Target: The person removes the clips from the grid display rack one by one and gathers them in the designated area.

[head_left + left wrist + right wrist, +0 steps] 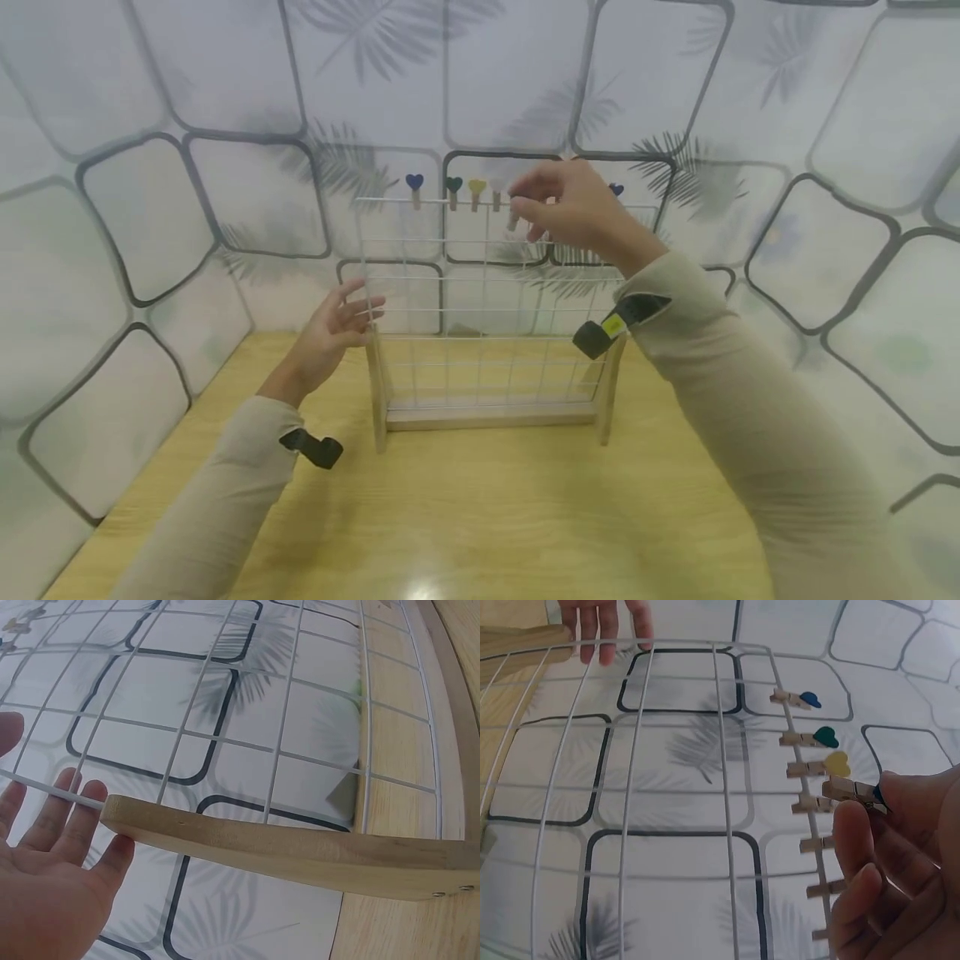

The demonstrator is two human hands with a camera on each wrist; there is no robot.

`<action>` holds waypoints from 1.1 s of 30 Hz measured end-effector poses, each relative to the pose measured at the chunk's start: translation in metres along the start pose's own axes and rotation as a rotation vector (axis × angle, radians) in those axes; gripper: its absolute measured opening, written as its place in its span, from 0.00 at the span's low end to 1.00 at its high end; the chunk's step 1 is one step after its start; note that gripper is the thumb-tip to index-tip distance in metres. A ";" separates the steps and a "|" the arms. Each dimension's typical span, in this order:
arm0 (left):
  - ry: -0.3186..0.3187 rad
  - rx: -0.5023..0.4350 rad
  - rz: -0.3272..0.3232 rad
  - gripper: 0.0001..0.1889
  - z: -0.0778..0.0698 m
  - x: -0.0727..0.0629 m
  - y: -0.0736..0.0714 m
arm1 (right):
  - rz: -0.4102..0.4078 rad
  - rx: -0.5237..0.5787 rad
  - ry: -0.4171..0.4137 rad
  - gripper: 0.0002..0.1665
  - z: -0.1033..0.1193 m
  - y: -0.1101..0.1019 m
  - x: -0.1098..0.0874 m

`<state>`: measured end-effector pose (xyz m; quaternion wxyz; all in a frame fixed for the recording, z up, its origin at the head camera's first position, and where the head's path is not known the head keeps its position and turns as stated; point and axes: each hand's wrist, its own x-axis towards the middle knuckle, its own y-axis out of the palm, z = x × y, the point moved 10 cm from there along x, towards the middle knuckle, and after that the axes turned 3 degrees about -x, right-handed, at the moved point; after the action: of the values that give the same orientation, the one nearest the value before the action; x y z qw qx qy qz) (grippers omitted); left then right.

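Pinching a wooden clothespin [849, 788] with dark blue heart between thumb and index of right hand [572, 206], other fingers loosely curled. Find both between 12 and 2 o'clock in head view, by the top wire of the wood-legged wire rack [491, 417]. In right wrist view, see the pin at 3 o'clock, plain nose toward 9, heart toward 3. Overlaps the clipped row there; can't tell if touching the wire. Holding nothing in left hand [328, 327]: fingers extended, a bit apart, at 9 o'clock by the rack's left edge, fingertips past the side wire. Can't confirm contact. Count along the top wire, from 11 toward 12, a blue-heart clip [415, 183], a green-heart clip [453, 187] and a yellow-heart clip [476, 190], hearts up. Check right wrist view for more pins down the row toward 4, ends partly covered by right hand. Spot another blue heart [617, 189] at 2, just past right hand. See rack upright on yellow wood-grain table [480, 517] at 6, leaf-print backdrop [517, 67] at 12.
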<state>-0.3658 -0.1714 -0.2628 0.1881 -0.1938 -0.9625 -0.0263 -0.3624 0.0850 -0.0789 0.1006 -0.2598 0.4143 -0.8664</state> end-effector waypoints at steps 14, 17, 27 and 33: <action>0.037 -0.005 -0.027 0.40 -0.003 -0.002 -0.004 | -0.014 0.014 0.181 0.21 -0.091 -0.031 -0.052; 0.026 0.010 -0.038 0.40 -0.001 -0.003 -0.005 | 0.000 -0.006 0.210 0.23 -0.112 -0.030 -0.063; 0.052 -0.038 -0.051 0.37 -0.002 -0.005 -0.002 | 0.021 0.005 0.268 0.24 -0.182 -0.015 -0.102; 0.093 -0.043 -0.061 0.31 -0.006 -0.005 0.000 | 0.049 0.075 0.307 0.25 -0.224 0.004 -0.124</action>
<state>-0.3592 -0.1743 -0.2592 0.2273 -0.1668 -0.9575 -0.0617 -0.3772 0.2800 -0.2448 0.0669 -0.1101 0.3983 -0.9082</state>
